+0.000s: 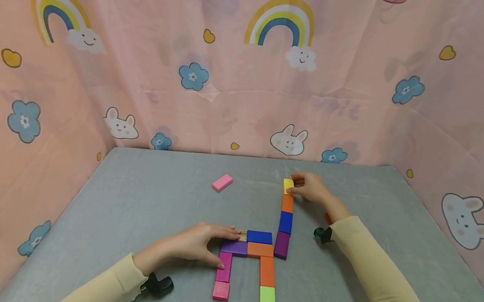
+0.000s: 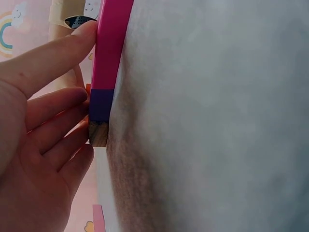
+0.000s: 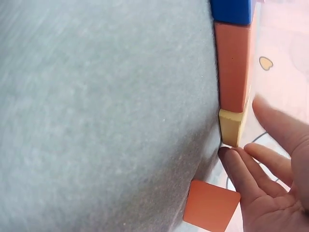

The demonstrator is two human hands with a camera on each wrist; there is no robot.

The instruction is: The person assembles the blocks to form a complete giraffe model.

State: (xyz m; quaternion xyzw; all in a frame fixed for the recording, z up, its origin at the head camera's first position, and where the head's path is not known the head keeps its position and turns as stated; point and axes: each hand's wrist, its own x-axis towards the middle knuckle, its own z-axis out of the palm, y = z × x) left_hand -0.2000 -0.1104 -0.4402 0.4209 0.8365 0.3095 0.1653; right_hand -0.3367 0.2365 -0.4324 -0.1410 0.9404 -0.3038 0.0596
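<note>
Dominoes-like coloured blocks lie flat in a joined figure on the grey table. My left hand [image 1: 198, 240] spans its left side, fingertips at the wooden block [image 1: 244, 236] and thumb against the magenta block [image 1: 224, 274]. Between them lies a purple block [image 1: 235, 248]. At the far end of a column on the right, my right hand [image 1: 311, 186] has its fingertips against the end of a yellow block [image 3: 231, 126] and its thumb close over it. Below that follow an orange block [image 1: 287, 203], a blue block [image 1: 285, 222] and a dark purple block [image 1: 282, 245].
A pink block [image 1: 222, 182] lies alone toward the back. Beside the right wrist, a red-orange block [image 3: 211, 205] is mostly hidden by the sleeve in the head view. Two legs of the figure end in a pink-red block [image 1: 221, 291] and a lime block [image 1: 267, 297].
</note>
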